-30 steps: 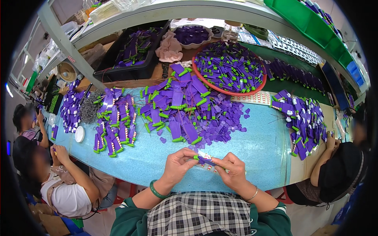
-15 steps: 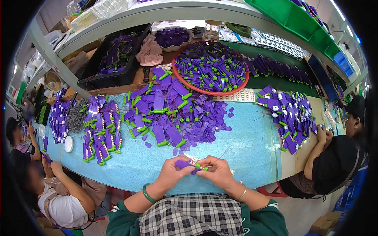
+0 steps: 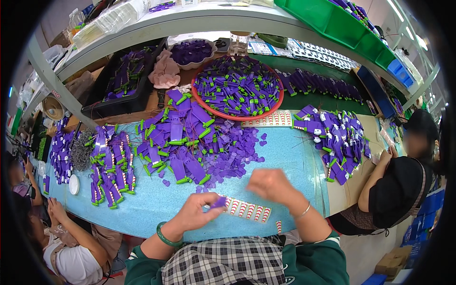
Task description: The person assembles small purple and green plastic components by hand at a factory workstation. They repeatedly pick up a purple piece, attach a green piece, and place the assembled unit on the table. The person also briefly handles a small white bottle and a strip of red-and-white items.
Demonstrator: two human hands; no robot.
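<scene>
My left hand (image 3: pixel 194 213) is closed around a purple plastic piece (image 3: pixel 218 203), of which only a part shows past the fingers. Just to its right a sheet of red-and-white chevron stickers (image 3: pixel 248 210) lies on the blue table top. Over the far side of that sheet hovers my right hand (image 3: pixel 273 185), its fingers curled and smeared by motion, so whether it holds anything is unclear. A small strip of the same stickers (image 3: pixel 279 227) lies near the table's front edge. Beyond my hands spreads a heap of purple parts with green ends (image 3: pixel 183 142).
A red-rimmed round basket (image 3: pixel 281 97) full of purple-green parts stands behind the heap. More parts are piled at left (image 3: pixel 111 166) and right (image 3: pixel 339 140). A black tray (image 3: pixel 95 109) and a shelf (image 3: pixel 166 28) stand behind. Co-workers sit on both sides.
My hands, together on the purple piece before, are apart now. My right hand has moved right and away from me, uncovering the sticker sheet. The whole view has shifted slightly.
</scene>
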